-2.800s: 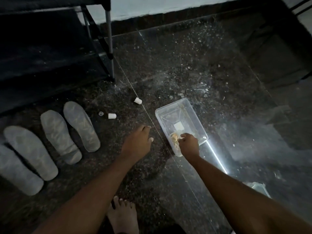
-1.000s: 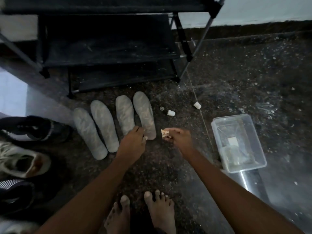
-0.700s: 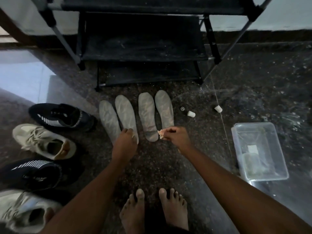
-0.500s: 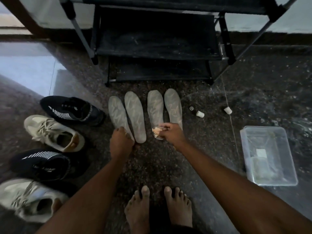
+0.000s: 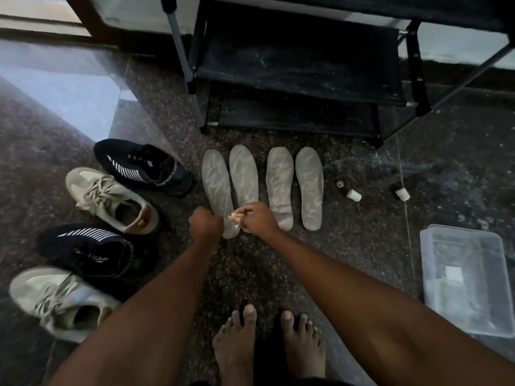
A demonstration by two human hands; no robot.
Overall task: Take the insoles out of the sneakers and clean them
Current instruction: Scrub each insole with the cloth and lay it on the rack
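Since all four insoles [image 5: 280,188] lie in a row on the floor [image 5: 362,246] beside the sneakers [image 5: 111,196], removal looks done and cleaning barely started, I'd say: right hand [image 5: 257,220] pinches a pale wad [image 5: 235,218] at the leftmost insole [image 5: 216,185]'s heel, left hand [image 5: 205,222] curls there, grip unclear.

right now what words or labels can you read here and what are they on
"SPORT", then letters that blur out: collar of the upper black sneaker.
Tongue tag on that sneaker: too blurred to read.
Script on the lower black sneaker tongue: too blurred.
White label in the clear tub: nothing legible.
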